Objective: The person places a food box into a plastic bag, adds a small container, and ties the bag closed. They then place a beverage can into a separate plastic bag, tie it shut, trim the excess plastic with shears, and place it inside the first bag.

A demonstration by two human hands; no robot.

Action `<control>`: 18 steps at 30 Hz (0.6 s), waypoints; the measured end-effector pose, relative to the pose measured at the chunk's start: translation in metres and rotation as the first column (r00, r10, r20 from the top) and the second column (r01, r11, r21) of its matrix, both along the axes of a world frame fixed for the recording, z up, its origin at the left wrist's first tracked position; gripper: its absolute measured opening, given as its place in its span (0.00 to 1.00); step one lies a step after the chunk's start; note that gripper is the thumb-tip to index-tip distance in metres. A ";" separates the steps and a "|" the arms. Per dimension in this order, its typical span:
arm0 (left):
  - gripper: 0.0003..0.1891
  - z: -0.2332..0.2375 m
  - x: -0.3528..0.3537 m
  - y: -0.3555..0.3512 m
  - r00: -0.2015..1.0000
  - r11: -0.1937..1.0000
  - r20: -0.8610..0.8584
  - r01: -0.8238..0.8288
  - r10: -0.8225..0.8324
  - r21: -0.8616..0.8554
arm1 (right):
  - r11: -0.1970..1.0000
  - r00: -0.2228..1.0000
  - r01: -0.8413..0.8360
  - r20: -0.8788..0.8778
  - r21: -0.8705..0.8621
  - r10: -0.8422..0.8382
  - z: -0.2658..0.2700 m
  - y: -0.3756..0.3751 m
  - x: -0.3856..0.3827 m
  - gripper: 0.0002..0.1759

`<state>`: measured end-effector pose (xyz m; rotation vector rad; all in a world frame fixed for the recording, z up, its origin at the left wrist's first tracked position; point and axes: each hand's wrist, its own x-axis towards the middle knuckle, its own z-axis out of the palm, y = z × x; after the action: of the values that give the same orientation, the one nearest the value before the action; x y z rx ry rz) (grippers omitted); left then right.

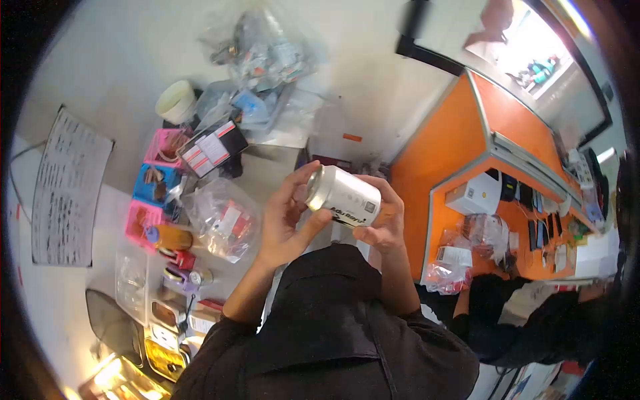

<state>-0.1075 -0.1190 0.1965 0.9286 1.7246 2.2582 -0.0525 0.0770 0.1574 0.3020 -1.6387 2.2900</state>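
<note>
A white can (347, 193) with dark lettering and a small square code is held up in front of my chest, tilted on its side. My left hand (290, 217) is wrapped round its metallic end, with the thumb on the lower edge. At the other end, the fingers and thumb of my right hand (387, 217) close on the can. Behind and to the left, a clear plastic bag (227, 220) with red and white contents lies on the grey table (267, 170).
Along the left stand pink and blue bins (155, 185), an orange-brown bottle (170, 237) and a pale cup (177, 102). An orange shelf unit (443, 143) holds a white box (475, 193). At the lower right, a co-worker's arm (461, 303) reaches toward plastic bags.
</note>
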 end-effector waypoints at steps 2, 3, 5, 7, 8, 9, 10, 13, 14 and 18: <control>0.33 -0.014 0.004 -0.009 0.997 0.995 0.025 -0.077 0.079 -0.056 | 0.989 0.985 -0.147 0.101 0.034 0.143 -0.009 0.006 -0.005 0.44; 0.32 -0.024 0.006 -0.016 0.993 0.992 0.055 -0.095 0.100 -0.088 | 0.970 0.962 -0.237 0.149 0.049 0.227 -0.014 0.006 -0.009 0.44; 0.31 -0.045 0.009 -0.033 0.983 0.961 0.058 -0.158 0.176 -0.227 | 0.913 0.922 -0.336 0.280 0.231 0.268 -0.031 0.001 -0.012 0.42; 0.33 -0.061 0.015 -0.047 0.964 0.836 -0.028 -0.245 0.266 -0.491 | 0.782 0.876 -0.438 0.406 0.443 0.260 -0.058 -0.009 -0.019 0.42; 0.34 -0.069 0.019 -0.054 0.959 0.806 -0.090 -0.276 0.270 -0.523 | 0.691 0.859 -0.476 0.458 0.545 0.230 -0.067 -0.018 -0.022 0.41; 0.35 -0.079 0.023 -0.059 0.954 0.775 -0.146 -0.299 0.264 -0.556 | 0.750 0.843 -0.497 0.450 0.437 0.296 -0.089 -0.030 -0.025 0.39; 0.37 -0.091 0.027 -0.065 0.949 0.744 -0.198 -0.316 0.247 -0.588 | 0.775 0.811 -0.535 0.463 0.337 0.358 -0.107 -0.041 -0.026 0.38; 0.40 -0.116 0.043 -0.084 0.893 0.699 -0.207 -0.444 0.401 -0.560 | 0.873 0.715 -0.486 0.557 -0.038 0.422 -0.149 -0.065 -0.020 0.32; 0.40 -0.118 0.048 -0.093 0.867 0.682 -0.210 -0.488 0.452 -0.545 | 0.892 0.762 -0.452 0.531 0.027 0.370 -0.160 -0.071 -0.027 0.32; 0.32 -0.134 0.065 -0.142 0.774 0.634 0.003 -0.516 0.633 -0.577 | 0.930 0.905 -0.275 0.391 0.243 0.165 -0.200 -0.087 -0.063 0.30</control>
<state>-0.0423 -0.2607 0.0623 -0.0162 2.6243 1.8168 -0.1157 -0.0101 -0.0427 0.1370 -2.2486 2.3694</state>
